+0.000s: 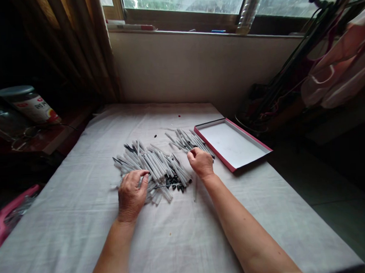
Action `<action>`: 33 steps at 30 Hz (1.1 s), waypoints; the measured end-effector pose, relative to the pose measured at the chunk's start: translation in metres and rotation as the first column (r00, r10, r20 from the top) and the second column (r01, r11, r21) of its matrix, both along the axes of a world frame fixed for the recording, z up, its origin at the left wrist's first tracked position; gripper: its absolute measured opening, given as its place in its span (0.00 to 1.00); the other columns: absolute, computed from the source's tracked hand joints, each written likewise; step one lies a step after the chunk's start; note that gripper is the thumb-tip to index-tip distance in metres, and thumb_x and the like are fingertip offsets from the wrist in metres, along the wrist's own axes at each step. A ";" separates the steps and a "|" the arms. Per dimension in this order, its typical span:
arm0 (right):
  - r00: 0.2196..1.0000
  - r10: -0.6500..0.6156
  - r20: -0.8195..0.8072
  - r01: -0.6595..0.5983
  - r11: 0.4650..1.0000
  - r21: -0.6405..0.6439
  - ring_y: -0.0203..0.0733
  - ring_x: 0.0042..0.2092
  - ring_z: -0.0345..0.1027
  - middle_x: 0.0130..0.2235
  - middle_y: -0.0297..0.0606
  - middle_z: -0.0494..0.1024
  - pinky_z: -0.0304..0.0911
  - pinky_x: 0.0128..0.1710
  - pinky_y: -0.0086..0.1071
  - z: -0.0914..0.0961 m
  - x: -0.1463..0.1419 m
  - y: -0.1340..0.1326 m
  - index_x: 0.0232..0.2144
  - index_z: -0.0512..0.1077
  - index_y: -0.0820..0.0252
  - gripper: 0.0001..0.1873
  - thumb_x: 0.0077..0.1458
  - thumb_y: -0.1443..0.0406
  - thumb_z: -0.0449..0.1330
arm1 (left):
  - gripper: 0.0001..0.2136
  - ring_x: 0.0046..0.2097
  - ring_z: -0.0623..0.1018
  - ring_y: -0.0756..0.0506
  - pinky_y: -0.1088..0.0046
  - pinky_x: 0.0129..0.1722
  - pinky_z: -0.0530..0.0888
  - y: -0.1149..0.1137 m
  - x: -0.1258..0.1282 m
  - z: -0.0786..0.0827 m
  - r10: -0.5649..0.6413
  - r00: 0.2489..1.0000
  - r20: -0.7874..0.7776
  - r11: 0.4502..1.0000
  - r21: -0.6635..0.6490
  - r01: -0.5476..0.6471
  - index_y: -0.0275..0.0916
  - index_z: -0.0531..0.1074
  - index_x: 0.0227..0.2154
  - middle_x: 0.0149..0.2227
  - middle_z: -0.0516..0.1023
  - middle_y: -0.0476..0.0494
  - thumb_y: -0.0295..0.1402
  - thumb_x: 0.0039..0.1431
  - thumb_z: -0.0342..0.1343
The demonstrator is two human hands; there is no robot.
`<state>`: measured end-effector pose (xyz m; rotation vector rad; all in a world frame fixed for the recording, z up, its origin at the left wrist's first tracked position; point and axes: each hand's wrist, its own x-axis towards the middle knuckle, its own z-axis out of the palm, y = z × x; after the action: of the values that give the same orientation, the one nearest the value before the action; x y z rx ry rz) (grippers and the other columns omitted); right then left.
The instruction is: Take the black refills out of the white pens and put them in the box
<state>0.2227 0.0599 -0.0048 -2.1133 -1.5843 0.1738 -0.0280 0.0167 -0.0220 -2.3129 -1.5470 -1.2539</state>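
A heap of translucent white pen barrels point(155, 164) lies across the middle of the cloth, with small black pen plugs point(173, 182) gathered at its near right side. My left hand point(133, 194) is over the near left part of the heap, thumb and forefinger drawn together at a tiny dark piece too small to make out. My right hand point(201, 162) is closed, its fingertips pinched beside a smaller pile of barrels with black ends point(185, 138). What it holds, if anything, is hidden. A blurred translucent tube point(195, 189) shows just below the right wrist.
A shallow red-edged box lid with a white inside point(233, 144) rests at the table's right edge. White cloth point(173, 251) covers the table. A labelled jar point(30, 105) stands on a dark side surface at left. Pink-handled scissors-like shape point(12, 218) sits lower left. A window is ahead.
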 end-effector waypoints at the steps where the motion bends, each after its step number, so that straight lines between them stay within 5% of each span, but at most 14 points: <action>1: 0.992 -0.006 -0.126 0.019 0.995 0.103 0.46 0.36 0.76 0.32 0.43 0.82 0.65 0.38 0.34 0.000 0.002 -0.009 0.34 0.77 0.60 0.13 0.57 0.60 0.54 | 0.08 0.39 0.78 0.43 0.66 0.43 0.73 -0.001 0.002 0.000 -0.004 1.000 0.006 1.000 0.007 0.004 0.40 0.74 0.39 0.37 0.79 0.44 0.33 0.65 0.51; 3: 0.912 0.056 -0.407 0.054 0.966 0.253 0.43 0.30 0.74 0.27 0.40 0.81 0.65 0.35 0.33 -0.001 0.003 -0.028 0.31 0.75 0.59 0.12 0.55 0.58 0.55 | 0.10 0.46 0.78 0.41 0.64 0.48 0.73 -0.004 0.007 0.001 -0.009 1.000 0.024 0.999 0.031 0.009 0.39 0.72 0.46 0.43 0.78 0.40 0.34 0.64 0.52; 8: 0.474 0.251 -0.844 0.010 0.957 0.290 0.35 0.20 0.65 0.21 0.33 0.76 0.60 0.22 0.28 -0.006 -0.002 -0.065 0.25 0.72 0.59 0.11 0.47 0.57 0.61 | 0.22 0.60 0.70 0.36 0.57 0.56 0.70 -0.010 0.017 0.001 -0.063 0.998 -0.005 0.997 0.051 0.063 0.39 0.64 0.58 0.60 0.66 0.31 0.37 0.62 0.56; 13: 0.199 0.189 -0.962 0.040 0.979 0.201 0.30 0.17 0.59 0.18 0.33 0.74 0.48 0.15 0.23 -0.012 -0.007 -0.070 0.22 0.71 0.61 0.13 0.41 0.57 0.66 | 0.11 0.38 0.80 0.45 0.70 0.40 0.75 -0.013 0.018 0.000 -0.222 0.975 0.008 0.974 -0.038 0.222 0.41 0.71 0.47 0.38 0.80 0.44 0.36 0.66 0.51; 33: 0.205 0.168 -0.964 0.111 0.975 0.193 0.35 0.24 0.64 0.21 0.33 0.75 0.57 0.23 0.28 -0.016 -0.003 -0.068 0.25 0.79 0.60 0.16 0.37 0.54 0.72 | 0.12 0.31 0.78 0.48 0.75 0.33 0.73 -0.019 0.024 0.015 -0.220 0.967 0.132 0.937 -0.248 0.247 0.39 0.75 0.31 0.28 0.78 0.46 0.40 0.64 0.51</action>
<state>0.2201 -0.0080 -0.0203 -1.1797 -0.7138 1.0889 -0.0045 -0.0019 -0.0072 -2.7089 -1.5945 -1.3066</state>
